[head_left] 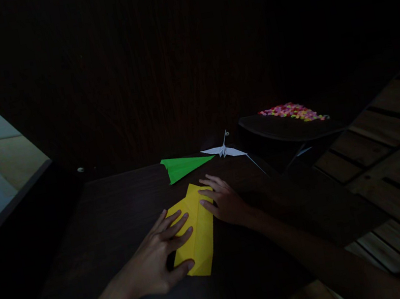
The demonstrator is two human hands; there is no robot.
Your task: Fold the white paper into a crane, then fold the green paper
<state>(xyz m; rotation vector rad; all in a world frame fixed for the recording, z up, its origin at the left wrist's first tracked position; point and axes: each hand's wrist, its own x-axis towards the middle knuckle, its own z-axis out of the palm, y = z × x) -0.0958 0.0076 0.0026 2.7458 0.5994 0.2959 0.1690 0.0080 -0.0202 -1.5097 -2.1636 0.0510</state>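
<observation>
- The counter (93,225) is dark wood; its right edge drops off just past the right wrist, and its near edge runs under the forearms. There is open room to the left of the paper and between the paper and the back wall.
- The tray (289,126) of coloured bits sits off to the right, well apart from the hands.
- The yellow paper (199,232) lies flat near the middle of the counter, part-folded to a point at the far end.
- The green plane (183,167) lies just beyond the paper's tip; the white crane (225,150) stands beside it, so little room is left forward.
- The left hand (161,259) lies flat, fingers spread, pinning the paper's left half; it grips nothing.
- The right hand (225,202) has its fingers extended and pressed on the upper right edge, likely on a crease, though the light is poor.
- To crease well, I judge: keep the left palm still, run the right fingertips along the fold towards the body, away from the plane.
</observation>
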